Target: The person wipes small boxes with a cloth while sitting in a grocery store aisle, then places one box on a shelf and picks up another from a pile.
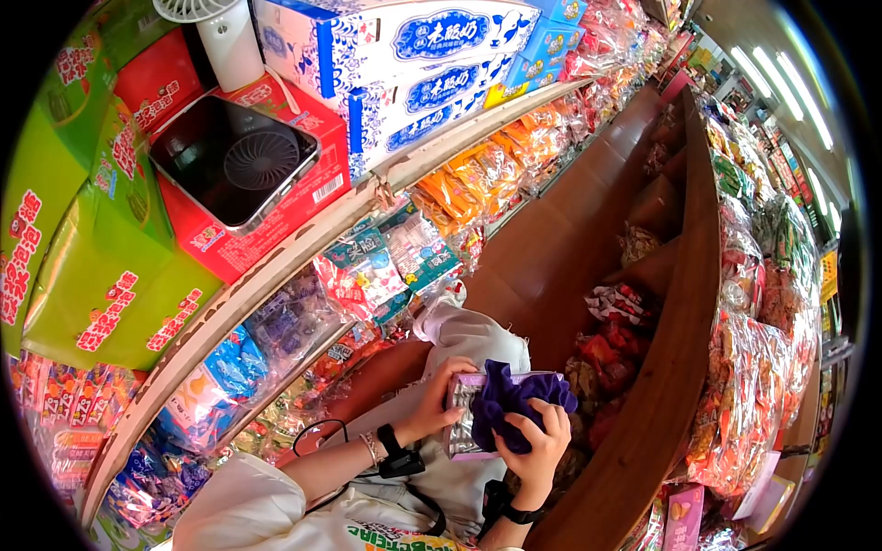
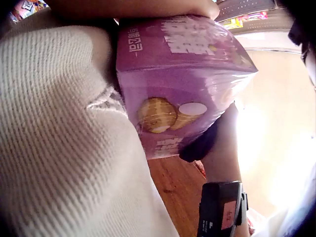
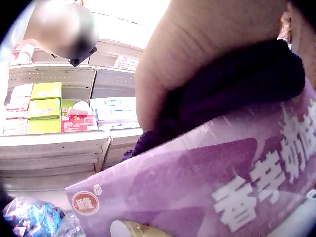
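Observation:
A purple snack box (image 1: 457, 447) is held over the person's lap in the head view, with silvery wrapped contents showing at its top. The left hand (image 1: 437, 404) grips the box's left side, thumb over the rim. Bunched over the box's right part is a dark purple cloth (image 1: 503, 390). The fingers of the right hand (image 1: 539, 450) curl into this cloth and press it against the box. Printed biscuits and white lettering show on the box (image 2: 170, 94) in the left wrist view. From the right wrist, the cloth (image 3: 237, 81) lies under the palm along the box's upper edge.
A shelf at left carries green cartons (image 1: 110, 285), a red carton (image 1: 266, 239) with a black tray (image 1: 197, 188), a white fan (image 1: 228, 46) and blue-white cartons (image 1: 432, 32). Bagged snacks (image 1: 386, 257) fill the shelf below. A wooden ledge (image 1: 680, 367) runs along the right, with bagged goods beyond.

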The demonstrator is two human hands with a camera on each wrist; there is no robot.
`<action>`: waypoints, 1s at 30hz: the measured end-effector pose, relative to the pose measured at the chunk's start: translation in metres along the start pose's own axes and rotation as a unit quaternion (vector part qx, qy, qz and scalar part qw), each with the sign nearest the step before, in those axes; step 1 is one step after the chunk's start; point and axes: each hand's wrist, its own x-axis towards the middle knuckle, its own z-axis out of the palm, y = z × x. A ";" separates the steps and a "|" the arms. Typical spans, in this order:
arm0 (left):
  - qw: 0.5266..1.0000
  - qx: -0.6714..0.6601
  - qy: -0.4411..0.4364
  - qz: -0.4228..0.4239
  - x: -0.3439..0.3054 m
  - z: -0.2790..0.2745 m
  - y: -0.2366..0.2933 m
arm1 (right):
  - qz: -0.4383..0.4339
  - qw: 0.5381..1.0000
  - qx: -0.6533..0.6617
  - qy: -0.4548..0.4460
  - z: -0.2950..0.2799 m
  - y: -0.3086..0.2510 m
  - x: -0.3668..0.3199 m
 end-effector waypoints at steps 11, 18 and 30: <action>1.000 -0.005 0.007 -0.010 0.000 0.001 0.001 | 0.027 1.000 0.005 0.005 0.002 -0.003 0.003; 1.000 0.007 -0.001 -0.007 0.002 0.000 0.000 | 0.157 0.981 -0.051 0.100 0.020 -0.015 0.007; 1.000 -0.009 0.004 -0.007 0.000 0.002 -0.001 | 0.110 0.990 -0.037 0.081 0.017 -0.007 0.004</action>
